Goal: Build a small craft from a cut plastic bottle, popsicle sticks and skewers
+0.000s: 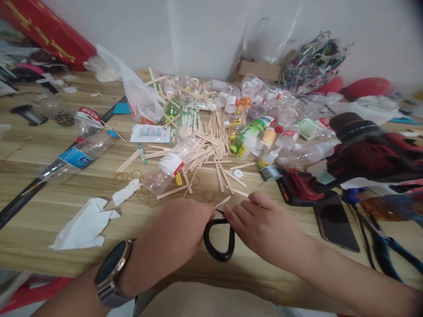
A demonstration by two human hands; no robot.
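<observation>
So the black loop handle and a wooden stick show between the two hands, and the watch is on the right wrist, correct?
Not quite: the watch is on the left wrist, as the head view shows. The black loop handle and a wooden stick do show between the left hand and right hand.

the person wears a large round watch (114, 266) on the left wrist. its dial (111, 260) is dark and glossy, ringed by a rose-gold metal case (124, 261), and its wide band (114, 296) is a muted purplish grey. the left grip (185, 222) and the right grip (262, 222) are bare hands; the right forearm (333, 266) is bare as far as it shows. at the middle of the surface's near edge lies plain beige clothing (211, 304), which garment cannot be told.
</observation>
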